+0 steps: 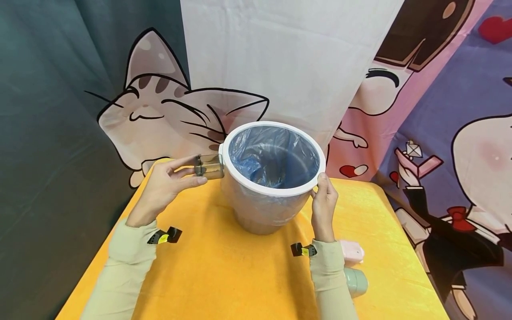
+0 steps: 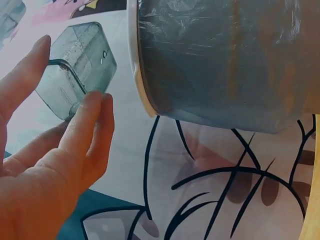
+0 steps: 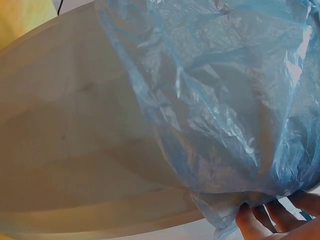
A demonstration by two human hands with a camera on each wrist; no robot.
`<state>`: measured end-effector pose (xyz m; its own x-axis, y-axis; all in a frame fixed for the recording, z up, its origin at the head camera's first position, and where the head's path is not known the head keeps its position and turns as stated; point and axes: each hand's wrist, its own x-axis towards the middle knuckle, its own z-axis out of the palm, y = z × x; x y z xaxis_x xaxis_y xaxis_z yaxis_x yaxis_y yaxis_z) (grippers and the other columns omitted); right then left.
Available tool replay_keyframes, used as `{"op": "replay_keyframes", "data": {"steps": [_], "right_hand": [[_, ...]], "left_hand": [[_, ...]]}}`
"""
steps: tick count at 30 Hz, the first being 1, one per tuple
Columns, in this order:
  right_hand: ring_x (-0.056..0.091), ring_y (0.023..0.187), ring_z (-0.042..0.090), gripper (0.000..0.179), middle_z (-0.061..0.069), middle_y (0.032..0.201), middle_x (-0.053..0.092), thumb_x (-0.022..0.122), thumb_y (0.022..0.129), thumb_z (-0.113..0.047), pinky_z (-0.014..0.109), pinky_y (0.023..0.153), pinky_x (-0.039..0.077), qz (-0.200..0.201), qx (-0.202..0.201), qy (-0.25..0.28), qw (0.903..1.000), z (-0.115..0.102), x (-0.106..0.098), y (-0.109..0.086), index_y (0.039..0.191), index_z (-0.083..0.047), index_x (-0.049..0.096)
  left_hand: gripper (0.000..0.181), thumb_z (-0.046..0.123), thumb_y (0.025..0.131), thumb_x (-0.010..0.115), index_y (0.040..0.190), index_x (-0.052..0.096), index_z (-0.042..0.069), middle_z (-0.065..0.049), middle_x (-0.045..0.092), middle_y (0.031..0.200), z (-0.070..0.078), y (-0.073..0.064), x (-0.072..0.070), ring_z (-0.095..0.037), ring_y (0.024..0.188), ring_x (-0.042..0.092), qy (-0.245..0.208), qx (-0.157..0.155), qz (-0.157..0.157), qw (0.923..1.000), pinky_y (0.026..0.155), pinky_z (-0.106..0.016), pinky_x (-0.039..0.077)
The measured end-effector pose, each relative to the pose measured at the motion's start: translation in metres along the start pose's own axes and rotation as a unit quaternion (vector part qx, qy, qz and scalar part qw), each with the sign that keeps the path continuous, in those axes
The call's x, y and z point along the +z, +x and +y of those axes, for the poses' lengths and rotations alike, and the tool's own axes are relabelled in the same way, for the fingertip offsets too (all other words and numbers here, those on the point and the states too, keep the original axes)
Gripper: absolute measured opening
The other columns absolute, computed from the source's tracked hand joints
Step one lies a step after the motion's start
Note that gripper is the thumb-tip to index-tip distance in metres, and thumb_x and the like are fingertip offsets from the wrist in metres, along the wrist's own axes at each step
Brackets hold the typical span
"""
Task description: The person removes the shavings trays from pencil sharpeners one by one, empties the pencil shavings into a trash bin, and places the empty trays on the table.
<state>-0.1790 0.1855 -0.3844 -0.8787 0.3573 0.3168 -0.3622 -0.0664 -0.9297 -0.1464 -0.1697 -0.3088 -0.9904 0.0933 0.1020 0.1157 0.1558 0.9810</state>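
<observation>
Pale sleeves [image 1: 122,271]; left hand [image 1: 163,187] pinches boxy container [image 1: 211,166] (smoky, translucent); right hand [image 1: 325,204] grips the round, bag-lined bin [image 1: 260,209]

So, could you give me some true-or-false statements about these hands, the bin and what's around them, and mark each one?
1. The left hand holds a small transparent container. True.
2. The right hand grips a pink object. False: it grips the white rim.
3. A blue plastic bag lines the bin. True.
4. The container is inside the bin. False: it is outside, beside the rim.
5. A pale green object is beside the right sleeve. True.
</observation>
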Motion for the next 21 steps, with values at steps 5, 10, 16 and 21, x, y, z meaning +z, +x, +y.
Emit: {"op": "replay_keyframes", "data": {"steps": [5, 10, 16, 21], "right_hand": [[0.053, 0.110, 0.022, 0.042, 0.012, 0.119, 0.058, 0.047, 0.095, -0.038, 0.048, 0.097, 0.042, -0.001, 0.001, 0.003, 1.0000, 0.000, 0.000, 0.000, 0.121, -0.007, 0.060], [0.053, 0.109, 0.021, 0.042, 0.013, 0.117, 0.058, 0.047, 0.095, -0.038, 0.048, 0.097, 0.041, 0.001, 0.002, -0.004, 1.0000, 0.000, 0.000, 0.000, 0.120, -0.007, 0.061], [0.053, 0.109, 0.021, 0.043, 0.012, 0.117, 0.058, 0.046, 0.095, -0.039, 0.048, 0.097, 0.042, 0.000, 0.002, -0.010, 0.9999, 0.000, -0.001, 0.001, 0.119, -0.007, 0.061], [0.053, 0.109, 0.022, 0.043, 0.013, 0.117, 0.057, 0.046, 0.095, -0.039, 0.048, 0.096, 0.042, -0.001, 0.001, -0.009, 1.0000, 0.000, -0.001, 0.001, 0.119, -0.006, 0.061]], "left_hand": [[0.065, 0.029, 0.071, 0.079, 0.129, 0.053, 0.016, 0.001, 0.046, 0.132, -0.005, -0.003, -0.002, -0.015, 0.111, 0.055, 0.018, -0.011, 0.003, 0.9998, 0.082, -0.022, 0.050], [0.066, 0.028, 0.072, 0.079, 0.130, 0.052, 0.016, 0.000, 0.048, 0.131, -0.011, -0.005, -0.004, -0.016, 0.110, 0.055, 0.023, -0.012, -0.001, 0.9997, 0.082, -0.021, 0.050], [0.066, 0.027, 0.073, 0.078, 0.131, 0.051, 0.016, -0.002, 0.049, 0.130, -0.020, -0.008, -0.007, -0.016, 0.108, 0.057, 0.033, -0.001, -0.004, 0.9994, 0.083, -0.020, 0.049], [0.065, 0.030, 0.072, 0.078, 0.130, 0.052, 0.019, -0.005, 0.056, 0.122, -0.029, -0.010, -0.009, -0.017, 0.105, 0.060, 0.041, -0.004, -0.020, 0.9989, 0.084, -0.023, 0.049]]}}
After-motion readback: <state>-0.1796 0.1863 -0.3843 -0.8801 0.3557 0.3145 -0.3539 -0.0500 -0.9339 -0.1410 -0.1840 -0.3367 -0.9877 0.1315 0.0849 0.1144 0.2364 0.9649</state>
